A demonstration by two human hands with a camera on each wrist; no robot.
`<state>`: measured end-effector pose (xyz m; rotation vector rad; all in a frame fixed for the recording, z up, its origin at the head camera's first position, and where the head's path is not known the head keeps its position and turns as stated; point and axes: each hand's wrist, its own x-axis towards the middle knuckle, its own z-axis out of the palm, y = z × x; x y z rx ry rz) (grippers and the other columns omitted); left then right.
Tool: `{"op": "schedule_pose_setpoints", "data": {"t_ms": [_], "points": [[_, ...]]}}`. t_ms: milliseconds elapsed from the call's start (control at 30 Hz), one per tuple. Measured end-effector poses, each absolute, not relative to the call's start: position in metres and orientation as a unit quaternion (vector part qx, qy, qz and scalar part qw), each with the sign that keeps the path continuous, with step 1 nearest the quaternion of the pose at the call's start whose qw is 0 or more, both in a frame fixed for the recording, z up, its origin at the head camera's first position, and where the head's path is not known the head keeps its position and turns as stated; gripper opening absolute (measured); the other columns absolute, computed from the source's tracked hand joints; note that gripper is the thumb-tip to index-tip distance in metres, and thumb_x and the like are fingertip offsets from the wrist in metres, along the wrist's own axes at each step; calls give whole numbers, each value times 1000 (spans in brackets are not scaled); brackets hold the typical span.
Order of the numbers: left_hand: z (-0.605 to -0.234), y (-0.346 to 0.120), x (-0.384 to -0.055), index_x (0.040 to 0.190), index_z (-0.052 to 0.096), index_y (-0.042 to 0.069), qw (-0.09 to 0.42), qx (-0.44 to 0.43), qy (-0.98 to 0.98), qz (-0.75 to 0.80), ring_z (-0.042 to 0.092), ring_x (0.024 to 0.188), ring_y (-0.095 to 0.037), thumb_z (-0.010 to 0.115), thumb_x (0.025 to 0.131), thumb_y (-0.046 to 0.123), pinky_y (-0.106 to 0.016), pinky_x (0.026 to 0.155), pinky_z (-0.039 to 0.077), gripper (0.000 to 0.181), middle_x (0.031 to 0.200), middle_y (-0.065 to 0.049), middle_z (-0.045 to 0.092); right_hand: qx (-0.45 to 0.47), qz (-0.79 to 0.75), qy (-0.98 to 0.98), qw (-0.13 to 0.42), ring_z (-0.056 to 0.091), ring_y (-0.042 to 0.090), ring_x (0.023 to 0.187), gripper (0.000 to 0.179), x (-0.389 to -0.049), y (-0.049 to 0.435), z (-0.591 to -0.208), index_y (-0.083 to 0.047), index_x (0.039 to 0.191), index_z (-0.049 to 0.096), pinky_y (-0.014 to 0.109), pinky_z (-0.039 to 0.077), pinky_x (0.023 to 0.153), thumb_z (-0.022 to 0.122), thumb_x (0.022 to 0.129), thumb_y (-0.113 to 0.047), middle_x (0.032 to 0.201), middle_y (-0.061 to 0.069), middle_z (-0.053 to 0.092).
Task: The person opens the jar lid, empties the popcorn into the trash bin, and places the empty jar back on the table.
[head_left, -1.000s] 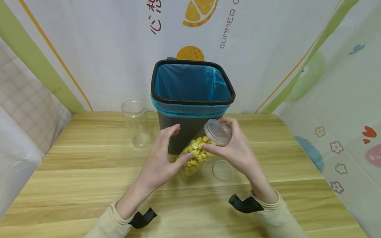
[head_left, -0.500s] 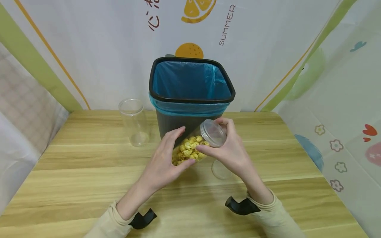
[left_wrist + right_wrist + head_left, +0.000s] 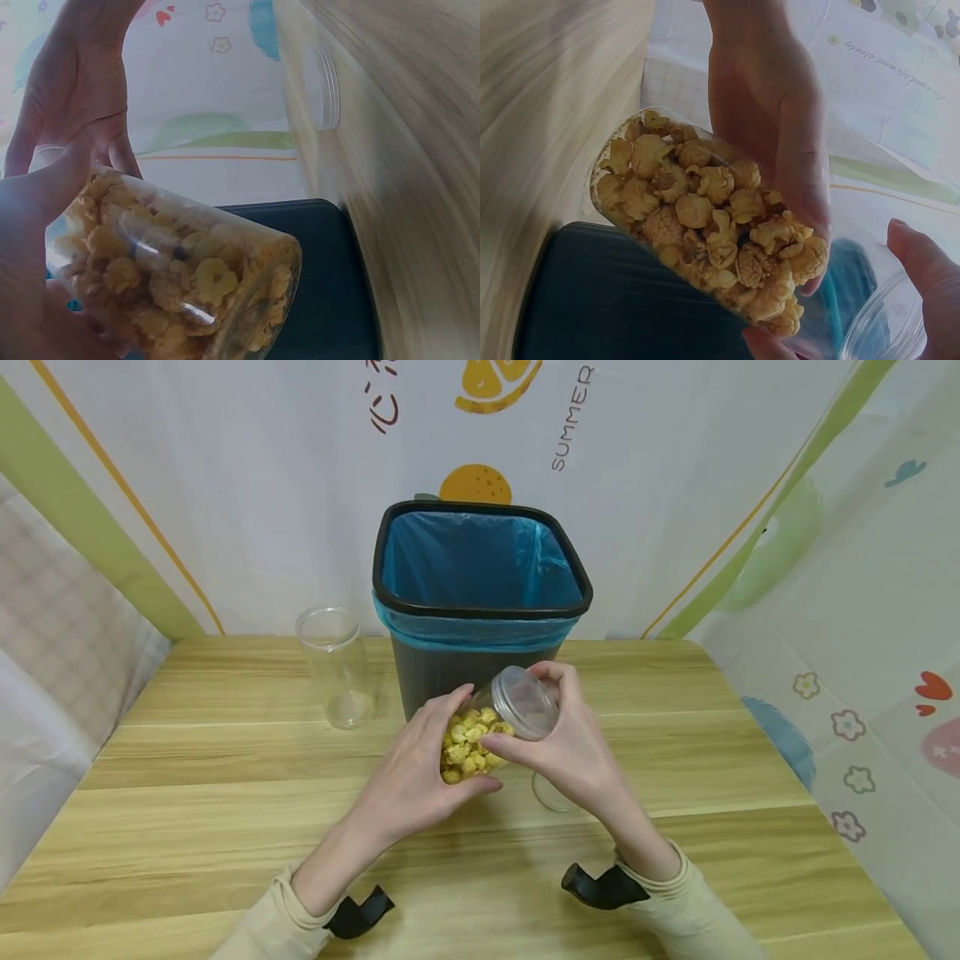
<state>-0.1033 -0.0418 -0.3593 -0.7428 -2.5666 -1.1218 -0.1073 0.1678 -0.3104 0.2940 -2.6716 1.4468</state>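
A clear plastic jar of popcorn (image 3: 474, 745) is tilted in front of the bin, its ringed clear top (image 3: 525, 702) up to the right and its base down to the left. My left hand (image 3: 408, 768) grips the lower part, thumb on the near side and fingers on the far side. Around the upper end, my right hand (image 3: 577, 747) holds on, with the thumb along the jar's side. Yellow popcorn (image 3: 705, 210) lies packed towards the base in the right wrist view. The base of the jar (image 3: 262, 300) points at the bin's side in the left wrist view.
A dark bin (image 3: 420, 668) with a blue liner (image 3: 465, 560) stands behind the hands. To its left stands a clear jar (image 3: 337, 668) with nothing inside. A clear round lid (image 3: 551, 795) lies on the wooden table (image 3: 225, 843), partly behind my right hand.
The jar has shifted left and deeper into my left hand, whose fingers have come in around it. My right hand has moved left with the jar's top.
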Motion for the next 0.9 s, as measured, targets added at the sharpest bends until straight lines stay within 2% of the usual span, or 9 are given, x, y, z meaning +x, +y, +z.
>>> {"op": "schedule_pose_setpoints", "data": {"t_ms": [300, 533, 767, 900], "points": [[-359, -41, -102, 161, 26, 23, 131, -260, -888, -356, 60, 117, -23, 91, 75, 43, -44, 91, 57, 110, 143, -9, 56, 111, 482, -868, 47, 60, 25, 116, 92, -106, 166, -311, -15, 142, 35, 44, 54, 95, 93, 73, -33, 132, 7, 59], [-360, -41, -104, 160, 28, 20, 147, -269, -887, -344, 59, 110, -21, 90, 77, 40, -39, 85, 57, 106, 136, -8, 58, 115, 480, -868, 44, 59, 26, 118, 92, -107, 166, -312, -15, 143, 35, 46, 54, 96, 92, 74, -33, 135, 7, 58], [-360, -43, -106, 157, 33, 16, 159, -274, -886, -339, 59, 112, -22, 91, 75, 37, -41, 88, 57, 103, 135, -8, 58, 108, 462, -880, 18, 55, 28, 126, 93, -108, 168, -311, -17, 147, 34, 50, 54, 101, 91, 76, -35, 142, 6, 49], [-361, -45, -108, 156, 35, 15, 168, -276, -889, -326, 59, 116, -23, 92, 75, 36, -43, 94, 57, 102, 136, -9, 58, 117, 448, -886, 8, 53, 29, 130, 84, -109, 172, -309, -17, 148, 37, 50, 54, 99, 86, 82, -37, 146, 7, 49]]}}
